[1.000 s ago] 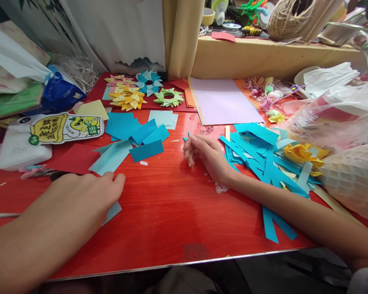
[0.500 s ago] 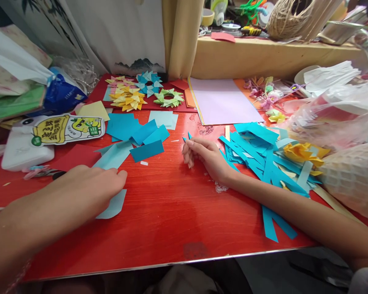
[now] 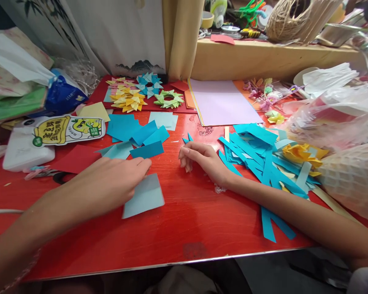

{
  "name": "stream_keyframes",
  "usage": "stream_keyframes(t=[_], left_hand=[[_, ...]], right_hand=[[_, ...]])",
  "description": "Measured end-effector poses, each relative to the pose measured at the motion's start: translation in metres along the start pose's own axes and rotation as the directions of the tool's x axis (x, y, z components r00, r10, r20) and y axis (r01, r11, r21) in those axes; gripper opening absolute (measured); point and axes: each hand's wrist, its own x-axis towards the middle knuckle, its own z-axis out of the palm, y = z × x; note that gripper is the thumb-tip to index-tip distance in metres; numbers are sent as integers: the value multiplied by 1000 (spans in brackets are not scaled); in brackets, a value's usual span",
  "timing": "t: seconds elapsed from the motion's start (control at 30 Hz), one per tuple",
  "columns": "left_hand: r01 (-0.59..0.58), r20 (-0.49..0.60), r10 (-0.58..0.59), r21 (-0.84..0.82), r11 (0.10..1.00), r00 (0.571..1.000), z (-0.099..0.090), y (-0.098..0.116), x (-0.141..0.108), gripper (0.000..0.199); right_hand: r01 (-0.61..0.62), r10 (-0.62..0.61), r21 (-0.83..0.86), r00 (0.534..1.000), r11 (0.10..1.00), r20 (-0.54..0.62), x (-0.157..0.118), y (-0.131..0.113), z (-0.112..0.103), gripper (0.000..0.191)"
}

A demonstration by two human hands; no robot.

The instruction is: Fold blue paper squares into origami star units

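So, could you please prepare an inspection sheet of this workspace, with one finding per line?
Surface: red table; dark patch near its front edge.
Work pieces: creased pale-blue sheet; blue pointed paper.
Clutter: blue paper strips at right; printed pouch and red paper at left.
Hands: left hand at the pale-blue sheet; right hand at the pointed paper, fingers curled; both grips unclear.
Cables: white cable at far left.
Surroundings: curtain behind; shelf with twine at right rear.
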Motion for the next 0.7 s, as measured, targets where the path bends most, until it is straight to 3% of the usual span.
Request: stream_keyframes(t=[0.03, 0.1, 0.17, 0.23, 0.33, 0.47, 0.53, 0.6, 0.63, 0.7], left_hand=[[3, 50, -4, 20, 1000, 999, 0, 6, 4, 14], [94, -36, -95, -26, 995, 995, -1, 20, 10, 12], [128, -141, -155, -181, 975, 978, 1, 32, 15, 10], [141, -169, -205, -329, 934, 964, 5, 41, 18, 11], [168, -146, -257, -445, 880, 955, 15, 46, 20, 16], [173, -148, -274, -480, 860, 950, 25, 43, 23, 23], [82, -139, -160, -448, 890, 977, 27, 41, 23, 28], [-182, -131, 143, -359, 915, 981, 29, 40, 21, 33], [-353, -124, 330, -295, 888, 936, 30, 40, 19, 37], [-628, -121, 616, -144, 765, 779, 34, 42, 15, 46]], right_hand=[[1, -1, -12, 1000, 1000, 10, -1, -1, 1, 29], [14, -13, -59, 1000, 998, 20, -3, -3, 3, 25], [33, -30, -128, 999, 991, 26, -3, -3, 4, 25], [37, -31, -167, 999, 985, 35, -2, -1, 4, 24], [10, -3, -93, 997, 996, 83, 0, 4, 1, 16], [16, -16, 3, 994, 1000, 107, 2, 10, -2, 13], [20, -21, 16, 997, 1000, 69, 3, 12, -3, 14], [17, -18, 22, 999, 1000, 38, 3, 12, -3, 15], [17, -18, 19, 999, 1000, 30, 3, 12, -2, 14], [13, -13, 13, 999, 1000, 31, 3, 12, -2, 14]])
